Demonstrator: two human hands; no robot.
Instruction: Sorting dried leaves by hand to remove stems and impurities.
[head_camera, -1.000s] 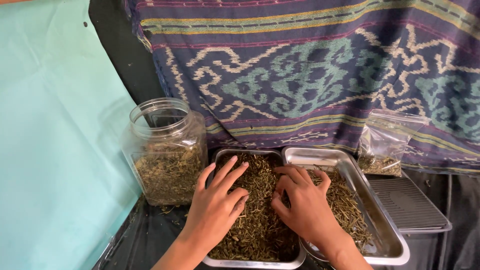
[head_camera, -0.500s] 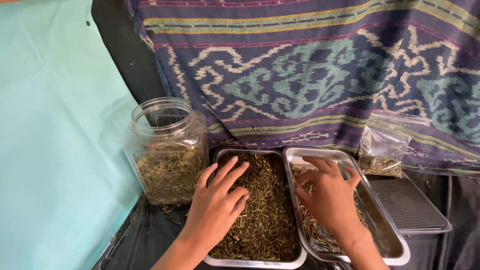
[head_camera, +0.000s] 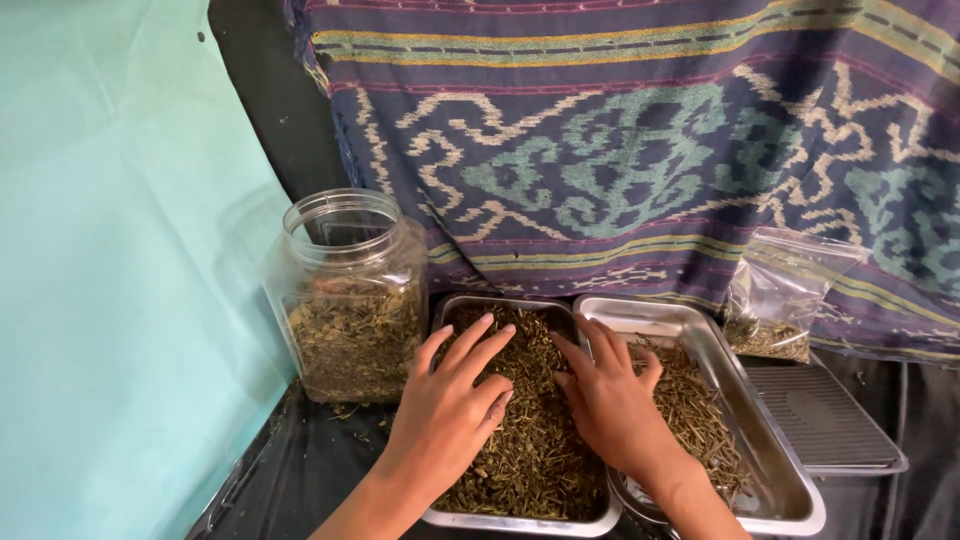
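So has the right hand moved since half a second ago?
Yes. The right hand has swung back left, from over the right metal tray to the rim shared with the left metal tray, fingertips reaching the dried herbs there.

Two metal trays (head_camera: 700, 330), one jar (head_camera: 352, 290), one bag (head_camera: 780, 300).

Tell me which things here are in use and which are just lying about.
In use: left hand and right hand, both resting on dried herbs in the left steel tray; right steel tray with paler stems.
Lying about: clear jar, plastic bag, ridged grey lid, patterned cloth.
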